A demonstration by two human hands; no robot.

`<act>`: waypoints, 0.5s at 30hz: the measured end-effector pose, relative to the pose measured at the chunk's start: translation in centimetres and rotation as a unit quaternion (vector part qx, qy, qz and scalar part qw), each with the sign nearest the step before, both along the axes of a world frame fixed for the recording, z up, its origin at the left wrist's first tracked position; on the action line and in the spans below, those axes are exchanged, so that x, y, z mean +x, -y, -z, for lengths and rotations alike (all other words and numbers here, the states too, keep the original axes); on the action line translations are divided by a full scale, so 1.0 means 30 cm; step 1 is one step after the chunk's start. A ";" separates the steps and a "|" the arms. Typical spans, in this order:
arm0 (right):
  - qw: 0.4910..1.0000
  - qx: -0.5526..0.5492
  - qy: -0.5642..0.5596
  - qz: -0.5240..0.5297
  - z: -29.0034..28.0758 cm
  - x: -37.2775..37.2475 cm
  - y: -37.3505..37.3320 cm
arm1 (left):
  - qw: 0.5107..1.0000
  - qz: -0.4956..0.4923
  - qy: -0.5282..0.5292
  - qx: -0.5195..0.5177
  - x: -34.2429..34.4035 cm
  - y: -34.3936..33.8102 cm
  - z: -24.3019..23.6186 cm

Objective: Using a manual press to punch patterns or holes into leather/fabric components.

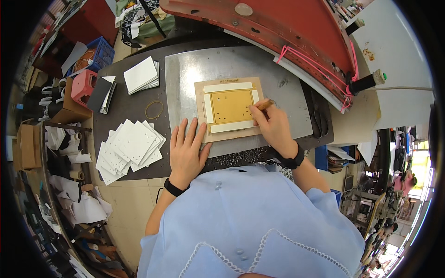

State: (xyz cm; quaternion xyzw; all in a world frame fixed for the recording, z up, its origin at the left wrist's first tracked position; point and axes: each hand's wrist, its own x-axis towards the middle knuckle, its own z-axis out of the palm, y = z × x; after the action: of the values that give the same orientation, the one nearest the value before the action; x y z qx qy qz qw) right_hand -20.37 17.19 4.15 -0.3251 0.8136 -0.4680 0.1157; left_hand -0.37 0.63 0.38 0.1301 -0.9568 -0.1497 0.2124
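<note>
A tan board (200,88) lies on a grey metal plate (181,74). On the board sits a yellow panel (232,107) with small dark holes, framed by white strips (208,109). My right hand (276,127) is closed round a short wooden-handled tool (265,104) at the panel's right edge; the tool's working end is hidden by my fingers. My left hand (187,153) lies flat with its fingers spread on the metal plate, its fingertips by the board's lower left corner. It holds nothing.
Left of the plate are a fanned pile of white punched cards (132,146), a neat white stack (141,76), black pieces (100,95) and a yellow ring (154,110). A red machine (278,23) overhangs the far side. Black scissors (319,124) lie at right; dark scraps (236,159) line the near edge.
</note>
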 end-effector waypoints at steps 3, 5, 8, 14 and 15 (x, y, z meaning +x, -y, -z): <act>0.993 -0.075 0.087 0.036 0.014 0.023 -0.009 | 1.000 -0.001 -0.001 0.004 0.006 -0.007 0.003; 0.996 -0.056 0.057 0.034 0.010 0.015 -0.013 | 1.000 0.000 -0.004 0.005 -0.004 -0.003 -0.002; 0.996 -0.051 0.062 0.028 0.016 0.018 -0.013 | 1.000 0.000 -0.001 0.000 0.001 -0.002 -0.002; 0.998 -0.034 0.043 0.022 0.025 0.014 -0.011 | 1.000 0.002 0.001 0.001 0.002 0.002 0.005; 0.999 -0.029 0.036 0.020 0.025 0.014 -0.009 | 1.000 0.003 0.001 0.003 0.002 0.002 0.005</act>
State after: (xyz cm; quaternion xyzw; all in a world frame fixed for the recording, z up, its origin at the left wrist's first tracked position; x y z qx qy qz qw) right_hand -19.95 17.47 3.39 -0.2949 0.8013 -0.5050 0.1257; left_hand -0.32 0.56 0.24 0.1283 -0.9569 -0.1528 0.2111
